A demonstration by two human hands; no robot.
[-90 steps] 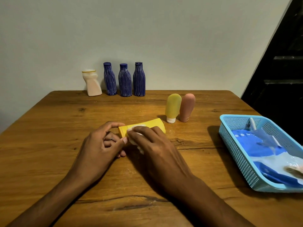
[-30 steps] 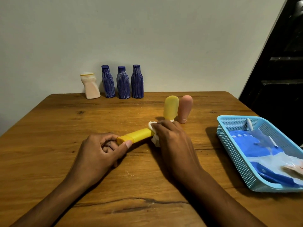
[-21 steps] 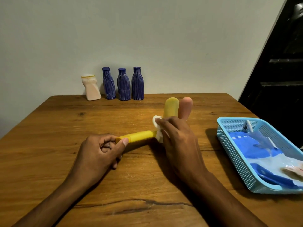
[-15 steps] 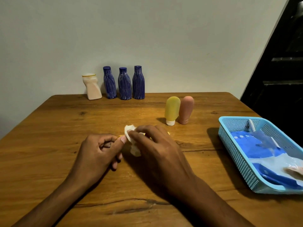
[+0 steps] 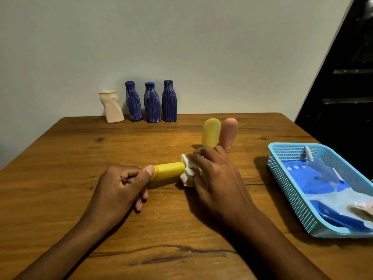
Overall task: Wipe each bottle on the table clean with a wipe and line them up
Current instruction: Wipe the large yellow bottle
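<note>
No word, brand or number can be read anywhere — the blue packet inside the basket bears small white marks, too blurred to decipher.

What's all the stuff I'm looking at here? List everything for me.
Table: one, brown wood, under everything.
Blue bottles: three, dark blue, upright in a row at the far edge by the wall.
Beige bottle: one, left end of that row.
Yellow tube: one, standing mid-table.
Pink tube: one, right beside the yellow tube.
Yellow bottle: one, lying sideways between the hands.
Wipe: one, white, crumpled at the yellow bottle's right end.
Basket: one, light blue, at the table's right, holding a blue pack.
Left hand: grips the yellow bottle's cap end.
Right hand: holds the wipe.
</note>
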